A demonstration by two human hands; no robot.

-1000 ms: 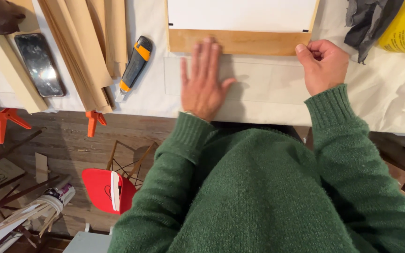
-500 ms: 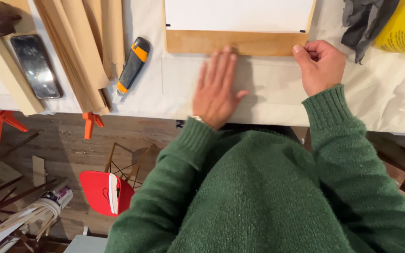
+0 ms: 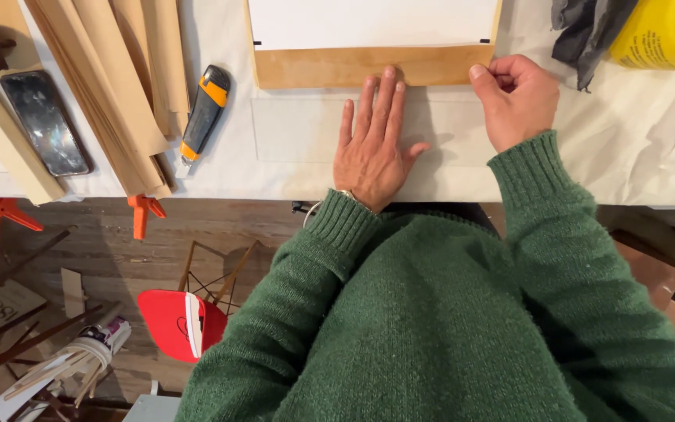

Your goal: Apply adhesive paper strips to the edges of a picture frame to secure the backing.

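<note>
My left hand (image 3: pixel 374 148) lies flat, fingers spread, on a white sheet (image 3: pixel 291 133) that covers the table, its fingertips touching the lower edge of a thin wooden board (image 3: pixel 322 69). A white paper (image 3: pixel 369 22) lies on top of that board. My right hand (image 3: pixel 516 98) is curled at the board's lower right corner, thumb and fingers pinching the edge there. Both arms wear green knitted sleeves.
An orange and black utility knife (image 3: pixel 203 111) lies left of the board, beside a stack of thin wood strips (image 3: pixel 111 86). A phone (image 3: pixel 44 121) rests further left. Orange clamps (image 3: pixel 144 212) grip the table edge. A yellow container (image 3: pixel 666 31) and grey cloth (image 3: pixel 587 27) sit at top right.
My left hand has slid forward until its fingertips touch the wooden board. My right hand has stayed at the board's corner.
</note>
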